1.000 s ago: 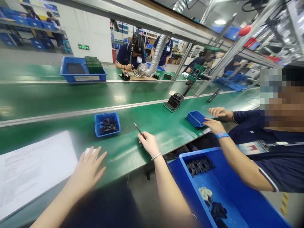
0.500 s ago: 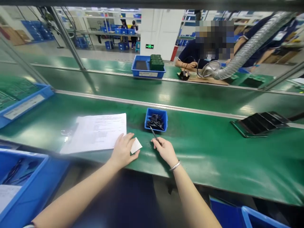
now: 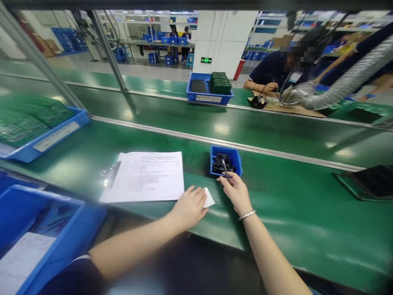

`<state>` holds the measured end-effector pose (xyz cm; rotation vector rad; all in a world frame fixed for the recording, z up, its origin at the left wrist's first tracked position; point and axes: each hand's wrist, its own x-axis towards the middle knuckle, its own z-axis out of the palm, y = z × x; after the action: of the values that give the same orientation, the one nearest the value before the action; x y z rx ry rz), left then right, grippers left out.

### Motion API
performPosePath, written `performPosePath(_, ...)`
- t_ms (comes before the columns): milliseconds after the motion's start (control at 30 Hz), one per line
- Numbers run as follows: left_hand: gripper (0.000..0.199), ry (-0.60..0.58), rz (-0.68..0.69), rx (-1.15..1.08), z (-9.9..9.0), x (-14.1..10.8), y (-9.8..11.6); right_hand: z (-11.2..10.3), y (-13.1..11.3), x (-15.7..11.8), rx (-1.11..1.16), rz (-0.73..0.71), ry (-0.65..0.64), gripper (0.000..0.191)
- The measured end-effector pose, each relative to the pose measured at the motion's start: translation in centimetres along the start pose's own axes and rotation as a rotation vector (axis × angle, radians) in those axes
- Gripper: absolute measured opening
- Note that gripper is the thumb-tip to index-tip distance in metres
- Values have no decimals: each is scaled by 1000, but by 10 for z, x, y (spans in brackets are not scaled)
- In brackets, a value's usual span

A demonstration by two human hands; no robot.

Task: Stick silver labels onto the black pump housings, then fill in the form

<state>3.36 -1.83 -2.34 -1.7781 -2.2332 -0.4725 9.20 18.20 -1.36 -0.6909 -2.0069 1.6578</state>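
My left hand [image 3: 190, 206] lies flat on the green mat, its fingers over a small white paper piece [image 3: 209, 198] beside the printed sheets [image 3: 153, 176]. In my right hand [image 3: 236, 190] a thin dark pen-like tool [image 3: 225, 167] is pinched, its tip over the small blue bin [image 3: 238, 162]. Black parts [image 3: 220, 160] fill that bin; their exact shapes are too small to tell. A metal bangle circles my right wrist.
At the left stands a blue tray [image 3: 58, 135] of green boards, with a blue bin [image 3: 70, 200] below it. Black panels [image 3: 368, 182] lie at the right. Beyond the rail are another blue bin [image 3: 208, 98], a person [image 3: 270, 67] and a silver duct [image 3: 346, 78].
The view has swung left, so the scene sits further right. The tool in my right hand has moved from the small bin's near edge to over its parts. My left hand now covers more of the paper piece.
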Motion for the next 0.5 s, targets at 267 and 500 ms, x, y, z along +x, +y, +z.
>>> performPosePath(267, 30, -172, 151, 168, -17, 28, 4, 11, -11, 2, -28, -4, -15, 53)
performPosePath(500, 30, -89, 221, 73, -15, 20, -17, 8, -14, -42, -176, 185, -270, 51)
